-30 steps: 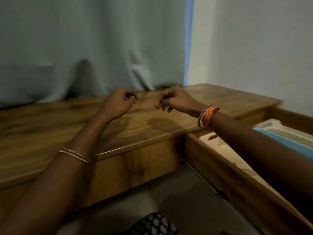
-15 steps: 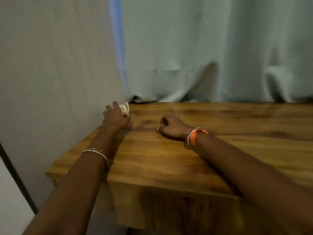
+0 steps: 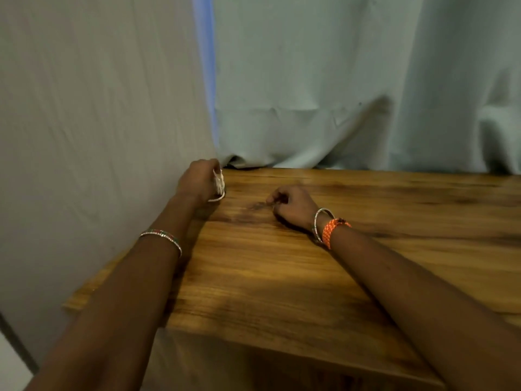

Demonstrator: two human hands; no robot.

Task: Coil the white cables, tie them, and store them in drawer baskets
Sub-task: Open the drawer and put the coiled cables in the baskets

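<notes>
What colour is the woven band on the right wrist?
Orange, seen in the head view: woven band.

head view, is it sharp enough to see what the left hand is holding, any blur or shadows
Head view: dim and soft; the left hand grips a bundled white cable, its strands blurred; the right hand casts a smeared shadow on the wooden tabletop.

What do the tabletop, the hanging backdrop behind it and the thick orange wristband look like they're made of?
Tabletop: wood or wood-look laminate, going by the brown grain streaks and soft sheen; which one I can't tell.
Backdrop: pale cloth, since it hangs in folds and bunches where it meets the table.
Orange wristband: seemingly braided thread or cord, with a woven, speckled texture.
</notes>
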